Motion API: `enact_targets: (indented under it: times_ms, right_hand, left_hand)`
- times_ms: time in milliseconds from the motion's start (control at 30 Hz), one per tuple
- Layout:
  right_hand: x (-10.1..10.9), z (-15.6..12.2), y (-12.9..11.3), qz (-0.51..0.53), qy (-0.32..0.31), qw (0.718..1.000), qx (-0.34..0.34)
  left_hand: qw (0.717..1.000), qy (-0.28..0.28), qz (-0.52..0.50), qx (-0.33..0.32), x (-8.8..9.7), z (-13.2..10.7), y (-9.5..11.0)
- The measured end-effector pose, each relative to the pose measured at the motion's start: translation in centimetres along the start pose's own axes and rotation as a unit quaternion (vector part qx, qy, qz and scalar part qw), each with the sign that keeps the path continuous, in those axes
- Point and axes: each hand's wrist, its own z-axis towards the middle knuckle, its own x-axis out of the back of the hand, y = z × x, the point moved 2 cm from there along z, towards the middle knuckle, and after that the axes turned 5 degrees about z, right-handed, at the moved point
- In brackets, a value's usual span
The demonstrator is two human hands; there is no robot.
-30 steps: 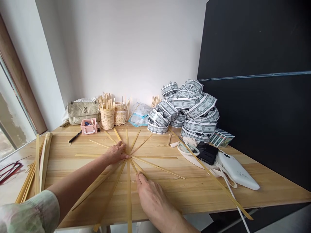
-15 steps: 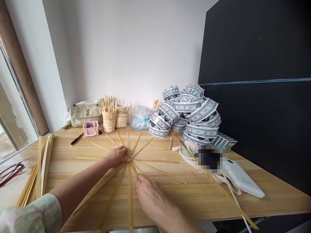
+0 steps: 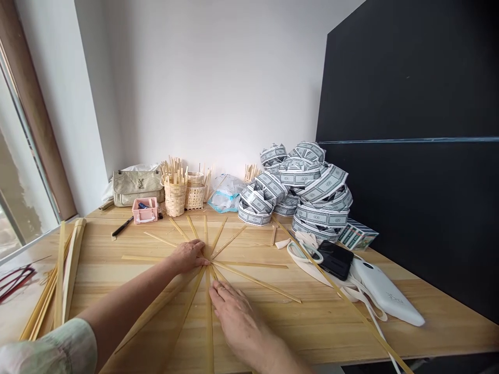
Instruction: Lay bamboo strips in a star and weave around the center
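Flat bamboo strips (image 3: 255, 282) cross at a hub on the wooden table and fan out in all directions like spokes. My left hand (image 3: 189, 255) presses on that hub from the left, thumb and fingertips closed on the crossing strips and hiding part of them. Just below the hub, my right hand (image 3: 236, 317) lies low over the strips that run toward me, palm down with its fingers stretched out. Its palm covers part of a strip, and its thumb is hidden. One strip (image 3: 209, 332) pointing at the front edge passes beside its fingertips.
Loose strips (image 3: 49, 291) lie at left. Behind stand a handbag (image 3: 138, 187), a pink basket (image 3: 145, 212), woven baskets (image 3: 175, 197) and a plastic bag (image 3: 226, 193). Patterned woven rolls (image 3: 319, 208) are piled at right, near a phone (image 3: 333, 261), a white device (image 3: 385, 291) and a long strip (image 3: 351, 306).
My right hand has shifted slightly left, its fingers going from a pinch near a strip to stretched out flatter. My left hand stays on the hub. The view has tilted slightly.
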Motion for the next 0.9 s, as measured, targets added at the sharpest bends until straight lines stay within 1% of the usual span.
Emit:
enact_targets:
  times_ms: [167,333,400,467,633,700,800,900]
  right_hand:
    - [-0.6,-0.1,0.2,-0.013,0.025,0.999,0.019]
    - [-1.1,0.0,0.5,-0.01,0.038,0.999,0.02]
    - [-0.9,-0.1,0.4,-0.01,0.043,0.999,0.025]
    - [-0.3,-0.1,0.1,-0.008,0.042,0.999,0.031]
    - [3.0,-0.4,-0.6,0.038,0.012,0.999,0.03]
    - [4.1,-0.9,-0.9,0.047,-0.003,0.997,0.061]
    - [4.8,-1.9,-1.1,0.076,-0.044,0.99,0.109]
    - [5.0,-3.3,-1.7,0.103,-0.1,0.979,0.146]
  left_hand:
    - [1.0,0.002,0.0,-0.008,-0.1,0.0,-0.1]
    - [1.0,0.002,0.001,-0.007,-0.2,0.1,-0.3]
    - [1.0,0.002,0.003,-0.006,-0.3,0.2,-0.4]
    - [1.0,0.002,0.007,-0.006,-0.4,0.2,-0.4]
    - [1.0,-0.006,0.012,-0.006,-0.2,0.2,-0.2]
    - [1.0,-0.012,0.01,-0.005,0.0,0.2,-0.1]
    - [1.0,-0.021,0.005,-0.002,0.0,0.2,0.0]
    - [1.0,-0.022,-0.001,-0.002,-0.1,0.2,-0.1]
